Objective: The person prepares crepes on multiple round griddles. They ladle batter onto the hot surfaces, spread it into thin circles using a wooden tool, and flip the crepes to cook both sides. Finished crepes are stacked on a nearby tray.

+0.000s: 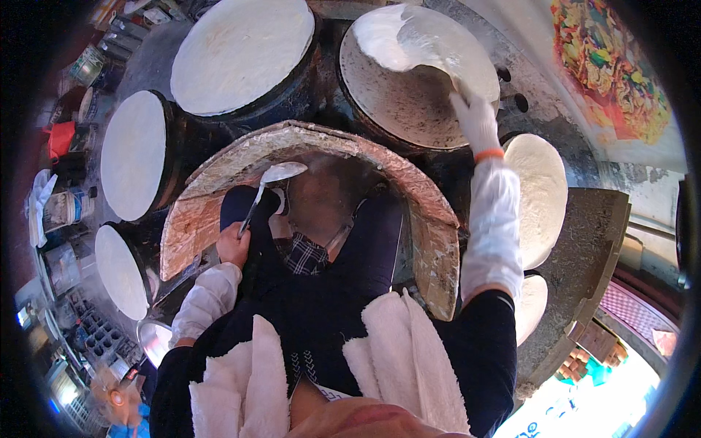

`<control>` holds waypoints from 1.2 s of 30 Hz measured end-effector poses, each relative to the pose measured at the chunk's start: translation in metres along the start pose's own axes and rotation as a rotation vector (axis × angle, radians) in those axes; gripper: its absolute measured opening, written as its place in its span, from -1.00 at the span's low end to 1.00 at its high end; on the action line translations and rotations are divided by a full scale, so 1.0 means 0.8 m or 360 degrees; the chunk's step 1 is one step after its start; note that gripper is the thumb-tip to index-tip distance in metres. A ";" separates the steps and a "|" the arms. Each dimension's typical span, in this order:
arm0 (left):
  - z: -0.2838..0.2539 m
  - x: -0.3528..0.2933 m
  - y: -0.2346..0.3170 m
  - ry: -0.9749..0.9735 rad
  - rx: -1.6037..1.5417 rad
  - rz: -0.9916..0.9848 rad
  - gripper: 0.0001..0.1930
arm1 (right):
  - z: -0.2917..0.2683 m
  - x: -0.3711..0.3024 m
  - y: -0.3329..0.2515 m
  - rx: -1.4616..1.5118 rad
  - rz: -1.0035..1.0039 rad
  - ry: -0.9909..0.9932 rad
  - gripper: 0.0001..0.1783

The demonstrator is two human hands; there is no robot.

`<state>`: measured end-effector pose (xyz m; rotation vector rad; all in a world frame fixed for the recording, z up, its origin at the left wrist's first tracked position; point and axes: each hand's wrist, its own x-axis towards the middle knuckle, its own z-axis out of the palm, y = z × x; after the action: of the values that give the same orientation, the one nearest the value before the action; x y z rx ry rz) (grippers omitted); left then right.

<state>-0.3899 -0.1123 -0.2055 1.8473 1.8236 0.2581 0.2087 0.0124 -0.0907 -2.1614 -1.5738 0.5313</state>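
Note:
My left hand (232, 247) is closed around the handle of a ladle (283, 172). White batter coats the ladle's bowl, which hangs over my lap. At the far right, my gloved right hand (476, 120) reaches onto a round griddle (394, 106). Its fingers are pressed together at the edge of a sheet of white batter (438, 36); a thin edge shows at the fingertips, and I cannot tell what it is. The batter covers the far and right parts of that griddle, while its near left part is bare and greyish.
More round griddles stand in an arc, covered with pale sheets: far left (244, 55), left (133, 155), lower left (121, 270), right (537, 197) and lower right (531, 306). A curved, crusted board (307, 135) rings my knees. A metal pot (153, 339) stands by my left elbow.

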 end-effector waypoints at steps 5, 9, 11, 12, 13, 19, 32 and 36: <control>0.007 0.001 0.001 0.0043 -0.0026 0.0108 -0.78 | 0.012 0.097 0.009 0.0037 -0.0201 -0.0099 -0.47; 0.009 -0.011 0.001 0.0096 -0.0012 -0.0003 -0.78 | 0.031 0.008 0.000 0.0245 -0.0271 -0.0349 -0.48; 0.003 -0.009 0.004 0.0036 -0.0032 -0.0109 -0.77 | 0.031 -0.079 -0.009 0.0361 -0.0285 -0.0237 -0.47; 0.002 -0.008 0.003 0.0032 -0.0044 -0.0084 -0.77 | 0.034 -0.099 0.004 0.0244 -0.0205 -0.0287 -0.46; 0.000 -0.006 0.003 0.0020 -0.0050 -0.0050 -0.77 | 0.037 -0.108 0.022 0.0362 -0.0044 -0.0212 -0.46; 0.001 -0.006 0.007 -0.0010 -0.0066 0.0099 -0.76 | 0.038 -0.105 0.029 0.1084 0.0712 0.0040 -0.51; -0.005 0.001 -0.017 0.0075 -0.0200 0.0209 -0.77 | 0.148 -0.099 -0.185 0.2249 0.0486 -0.0170 -0.58; -0.010 0.001 -0.031 0.0125 -0.0262 0.0182 -0.77 | 0.234 -0.134 -0.243 0.2318 0.0704 0.0102 -0.80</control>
<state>-0.4156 -0.1108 -0.2111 1.8504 1.6948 0.5132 -0.0763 -0.0169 -0.1378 -1.2412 -0.2775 1.2084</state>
